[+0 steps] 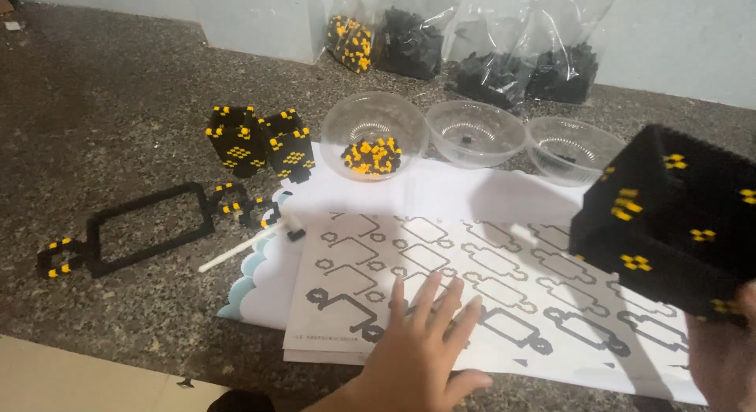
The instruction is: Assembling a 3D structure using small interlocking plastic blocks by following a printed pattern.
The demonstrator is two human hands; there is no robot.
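My left hand point(421, 349) lies flat, fingers spread, on a printed instruction sheet point(504, 262) showing outlines of block shapes. My right hand point(724, 357), at the frame's right edge, holds up a large black hollow box of small blocks with yellow spots point(669, 215), tilted toward me. Two smaller black-and-yellow block boxes point(260, 142) stand upright at the back left of the sheet. A flat black rectangular block frame with yellow-tipped ends point(142, 227) lies on the speckled stone counter to the left.
Three clear plastic bowls sit behind the sheet: one with black and yellow blocks point(372, 129), two nearly bare point(475, 133) point(573, 148). Clear bags of blocks point(472, 46) lean on the wall. A white stick point(236, 252) lies by the sheet's scalloped edge.
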